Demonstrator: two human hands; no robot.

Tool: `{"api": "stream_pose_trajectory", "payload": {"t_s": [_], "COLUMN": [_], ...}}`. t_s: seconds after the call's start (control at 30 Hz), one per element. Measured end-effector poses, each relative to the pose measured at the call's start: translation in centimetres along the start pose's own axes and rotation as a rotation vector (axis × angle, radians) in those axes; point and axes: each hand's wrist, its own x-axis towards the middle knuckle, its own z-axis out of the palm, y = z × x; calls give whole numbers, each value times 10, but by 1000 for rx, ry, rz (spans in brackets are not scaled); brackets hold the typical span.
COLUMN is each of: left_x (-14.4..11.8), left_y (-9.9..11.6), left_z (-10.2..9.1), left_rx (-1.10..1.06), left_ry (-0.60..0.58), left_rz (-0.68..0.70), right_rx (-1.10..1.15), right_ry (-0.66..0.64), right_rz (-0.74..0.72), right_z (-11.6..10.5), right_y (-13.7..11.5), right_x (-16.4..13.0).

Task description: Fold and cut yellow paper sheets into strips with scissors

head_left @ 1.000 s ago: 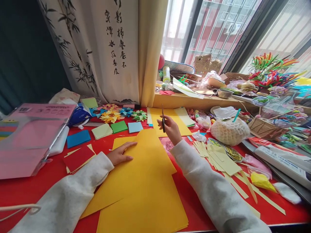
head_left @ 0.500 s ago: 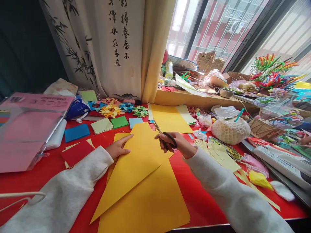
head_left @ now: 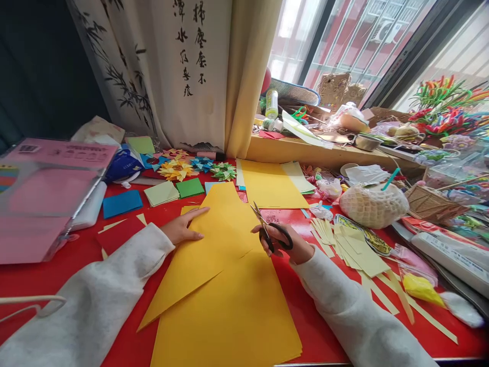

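Right hand (head_left: 292, 244) at frame centre gripping black-handled scissors (head_left: 269, 229), blades slightly parted. Left hand (head_left: 183, 228) pressing folded orange paper sheet (head_left: 214, 239) flat, fingers outstretched, grasping nothing. Risk of crooked cut, should sheet slide on red tabletop (head_left: 46, 280).

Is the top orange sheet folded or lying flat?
Folded: the orange sheet forms a diagonal triangle; left hand presses it.
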Motion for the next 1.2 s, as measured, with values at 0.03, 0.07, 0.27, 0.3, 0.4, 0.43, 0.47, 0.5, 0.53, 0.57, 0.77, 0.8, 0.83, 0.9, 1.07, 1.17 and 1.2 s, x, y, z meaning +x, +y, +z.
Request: {"api": "stream_pose_trajectory", "payload": {"t_s": [0.03, 0.07, 0.27, 0.3, 0.4, 0.43, 0.47, 0.5, 0.53, 0.57, 0.77, 0.8, 0.83, 0.9, 1.07, 1.17, 1.2], "left_x": [0, 0, -3, -4, -5, -5, -5, -5, -5, -4, -5, -5, -6, -7, -17, -23, -25], "left_y": [2, 3, 4, 5, 7, 8, 8, 8, 8, 7, 1, 1, 1, 3, 22, 37, 40], "left_z": [0, -1, 1, 1, 0, -1, -2, -3, -4, -5, -5, -5, -5, -5, -9, -14, -16], "left_rx": [33, 45, -117, -136, -118, -86, -42, 14, 81, 156, 448, 451, 442, 378, -14, -163, -203], "left_ry": [25, 41, 57, 51, 27, 20, 15, 13, 14, 20, 68, 64, 56, 43, 70, 136, 156], "left_rz": [0, 0, -40, -56, -94, -92, -77, -51, -17, 23, 195, 215, 227, 229, 220, 223, 226], "right_rx": [-8, -16, -63, -67, -72, -73, -72, -70, -68, -65, -58, -55, -54, -53, -67, -79, -75], "right_ry": [4, 8, 22, 19, 12, 10, 11, 11, 12, 10, 5, 4, 0, -7, -29, -85, -104], "right_rz": [3, 8, 81, 86, 85, 84, 85, 86, 88, 91, 96, 92, 89, 87, 59, 32, 28], "right_z": [1, 1, 4, 4, 5, 6, 6, 6, 7, 7, 6, 6, 6, 5, 6, 8, 10], "right_y": [0, 1, 3, 3, 2, 2, 2, 2, 2, 2, 3, 3, 4, 4, 1, -1, -2], "right_x": [0, 0, 0, -1, -2, -2, -2, -2, -2, -2, -3, -3, -3, -2, -3, -7, -7]}}
